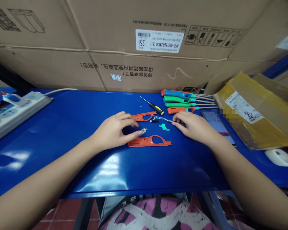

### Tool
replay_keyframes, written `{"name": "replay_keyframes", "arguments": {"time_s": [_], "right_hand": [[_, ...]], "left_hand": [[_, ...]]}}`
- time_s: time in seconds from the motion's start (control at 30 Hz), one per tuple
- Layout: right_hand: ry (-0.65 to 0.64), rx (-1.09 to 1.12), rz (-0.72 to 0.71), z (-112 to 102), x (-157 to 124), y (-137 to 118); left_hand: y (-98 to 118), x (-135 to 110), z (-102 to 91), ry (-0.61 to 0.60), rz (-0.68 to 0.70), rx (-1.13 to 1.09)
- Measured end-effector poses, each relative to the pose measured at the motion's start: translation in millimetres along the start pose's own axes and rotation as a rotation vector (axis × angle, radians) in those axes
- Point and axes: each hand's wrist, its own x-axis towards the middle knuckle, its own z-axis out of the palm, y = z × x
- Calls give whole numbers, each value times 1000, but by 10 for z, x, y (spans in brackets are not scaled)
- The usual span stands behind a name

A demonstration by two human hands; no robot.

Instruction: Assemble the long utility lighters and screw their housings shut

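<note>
**Op 1:** Grip status, both hands?

**Op 2:** L hand (112, 131) open, fingers apart, index tip touching small metal fitting (143, 130). R hand (194, 126) has thumb & index together at end of thin wire lead (162, 118); clamped or not, cannot tell from this view.

**Op 1:** Work area, largest items first?

**Op 2:** Blue sheet-metal bench (62, 150) under everything. Stacked cardboard cartons (144, 41) stand along rear edge, w/ barcode label & printed Chinese text. Far R: parcel w/ yellow tape (256, 111). Far L: white power strip (19, 115), cord running to rear. Smartphone (217, 124) lies face up between R hand & parcel. White computer mouse (280, 157) sits just in front of parcel.

**Op 1:** Parts near hands?

**Op 2:** Two orange plastic lighter shells, both flat on bench. Lower shell (148, 142) lies just past L fingertips; upper shell (144, 116) lies beyond L hand. Fitting sits between them. Lead runs from near upper shell to R fingers. Row of 4 long-nozzle utility lighters (187, 100), blue, green, teal, orange, lies beyond R hand. Screwdriver w/ black & yellow handle (156, 108) lies just beyond upper shell. Teal plastic piece (164, 127) lies just below lead.
</note>
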Motion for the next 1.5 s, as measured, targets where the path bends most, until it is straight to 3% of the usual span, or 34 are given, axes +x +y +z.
{"name": "replay_keyframes", "arguments": {"time_s": [0.17,0.37,0.5,0.7,1.0,1.27,1.37,1.5], "right_hand": [[47,-1,-43,51,17,-38],[25,129,-134,69,30,-179],[-29,148,-208,119,38,-235],[-38,175,-269,123,25,-280],[58,195,-282,112,14,-293],[110,191,-230,108,8,-303],[146,220,-235,109,0,-352],[212,245,-324,116,-33,-506]], "left_hand": [[37,-10,48,-122,-12,-36],[-16,-14,83,-75,-77,-54],[34,-3,53,-33,7,-28],[103,-23,40,-143,157,22],[48,-28,82,-137,147,107],[49,-36,84,-178,193,11],[82,-34,106,-119,193,-34],[182,-32,161,80,106,-196]]}}
